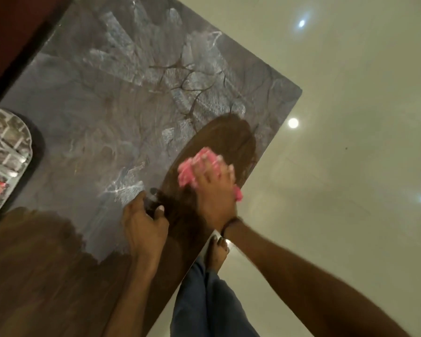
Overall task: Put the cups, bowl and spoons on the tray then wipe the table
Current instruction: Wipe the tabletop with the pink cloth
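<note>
Right hand, fingers splayed, presses a motion-blurred pink cloth onto the table near its right edge. Left hand grips a small dark object, possibly a bottle and largely hidden. The patterned tray is cut off at far left.

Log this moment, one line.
phase: wiping table | right hand: presses pink cloth | left hand: holds small dark object | tray: left of hands
</note>
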